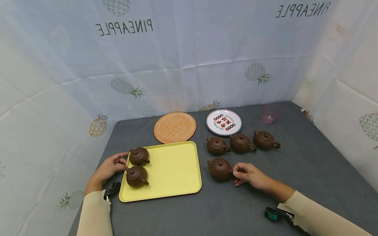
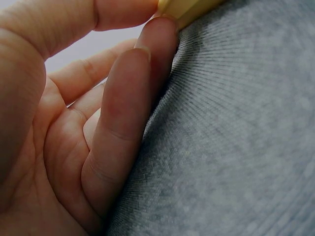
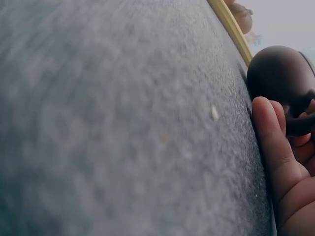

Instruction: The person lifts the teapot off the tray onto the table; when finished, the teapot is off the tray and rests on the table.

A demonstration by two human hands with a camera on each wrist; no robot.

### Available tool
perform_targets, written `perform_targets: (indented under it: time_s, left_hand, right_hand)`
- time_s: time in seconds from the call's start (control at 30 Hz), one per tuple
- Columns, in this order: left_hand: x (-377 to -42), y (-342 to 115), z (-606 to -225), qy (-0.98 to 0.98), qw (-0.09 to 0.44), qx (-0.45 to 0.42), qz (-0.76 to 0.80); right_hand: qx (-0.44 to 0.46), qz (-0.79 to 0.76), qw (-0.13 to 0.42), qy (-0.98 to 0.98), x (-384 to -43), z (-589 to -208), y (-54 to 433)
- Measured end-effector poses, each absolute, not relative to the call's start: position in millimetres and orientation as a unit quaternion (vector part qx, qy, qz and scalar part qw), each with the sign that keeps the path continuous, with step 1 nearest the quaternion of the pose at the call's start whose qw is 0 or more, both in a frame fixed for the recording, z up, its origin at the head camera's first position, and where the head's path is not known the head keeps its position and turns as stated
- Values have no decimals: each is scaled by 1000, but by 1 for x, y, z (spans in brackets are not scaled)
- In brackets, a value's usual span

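Note:
In the head view my right hand [image 1: 251, 175] pinches the handle of a dark brown clay teapot [image 1: 220, 169], which sits on the grey table right of the yellow tray [image 1: 174, 173]. The right wrist view shows that teapot [image 3: 280, 73] low by the cloth, with fingers around its handle. At the tray's left edge, my left hand [image 1: 110, 167] grips the rim between thumb and fingertips; the left wrist view catches a corner of the yellow tray [image 2: 189, 10] there. Two similar teapots, one behind [image 1: 139, 156] and one in front [image 1: 136, 176], stand along the tray's left side.
Three more brown teapots stand in a row behind the held one, the middle one [image 1: 240, 143] among them. Farther back lie an orange round mat [image 1: 175, 127] and white printed plates [image 1: 223, 122]. A pink clear cup [image 1: 268, 115] stands at the back right, before the curtain [image 1: 183, 78].

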State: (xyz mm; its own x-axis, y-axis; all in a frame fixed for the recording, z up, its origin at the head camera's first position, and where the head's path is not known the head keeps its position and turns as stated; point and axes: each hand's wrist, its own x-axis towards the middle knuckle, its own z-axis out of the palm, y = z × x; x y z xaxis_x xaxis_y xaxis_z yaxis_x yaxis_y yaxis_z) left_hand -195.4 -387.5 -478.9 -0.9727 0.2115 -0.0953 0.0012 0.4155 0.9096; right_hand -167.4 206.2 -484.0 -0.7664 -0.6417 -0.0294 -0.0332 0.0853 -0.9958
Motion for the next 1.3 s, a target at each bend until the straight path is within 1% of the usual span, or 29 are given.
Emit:
perform_targets:
  time_s: [0.27, 0.47, 0.57, 0.67, 0.8, 1.03, 1.17, 1.3]
  left_hand:
    - [-193, -388, -478, 839, 97, 57, 532]
    - [-191, -389, -479, 841, 96, 56, 530]
    - [-193, -390, -481, 843, 96, 58, 526]
    - [-195, -391, -482, 846, 94, 59, 521]
    - [-197, -390, -481, 850, 94, 54, 515]
    - [-198, -391, -477, 851, 92, 50, 515]
    - [-196, -389, -475, 846, 93, 50, 522]
    - [-193, -389, -477, 843, 100, 49, 527]
  right_hand:
    - [-262, -582, 237, 733, -169, -475, 210]
    - [-268, -530, 201, 779, -175, -463, 214]
    - [-285, -517, 179, 787, -181, -451, 212]
    - [-302, -512, 169, 786, -187, -435, 204]
    - [-324, -500, 168, 785, -194, -417, 176]
    - [-351, -495, 181, 774, -211, -389, 99]
    - [-360, -527, 206, 741, -220, -384, 54]
    - [-352, -555, 220, 721, -225, -389, 16]
